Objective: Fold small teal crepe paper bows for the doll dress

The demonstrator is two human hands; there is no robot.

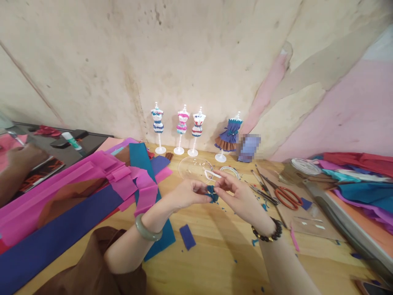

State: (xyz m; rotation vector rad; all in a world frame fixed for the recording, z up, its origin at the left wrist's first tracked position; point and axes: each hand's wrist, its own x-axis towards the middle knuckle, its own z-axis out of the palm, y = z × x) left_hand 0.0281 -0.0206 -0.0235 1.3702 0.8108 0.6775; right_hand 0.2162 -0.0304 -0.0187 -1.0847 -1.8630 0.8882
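Observation:
A small dark teal paper piece [212, 194] is pinched between both hands above the wooden table. My left hand [190, 192] grips its left side with thumb and fingers. On the right side, my right hand [232, 190] holds it with fingertips, and a white strip [212, 174] shows at the raised fingers of that hand. Just behind the hands lies a clear round dish [181, 166] with small beads. A blue paper rectangle [187, 237] lies on the table nearer to me.
Mini mannequins [158, 127] stand along the wall, one in a blue and brown dress [229, 137]. Orange-handled scissors [287, 197] and tools lie right. Pink crepe paper [76, 180] and other sheets cover the left. Another person's hand [23, 157] is at far left.

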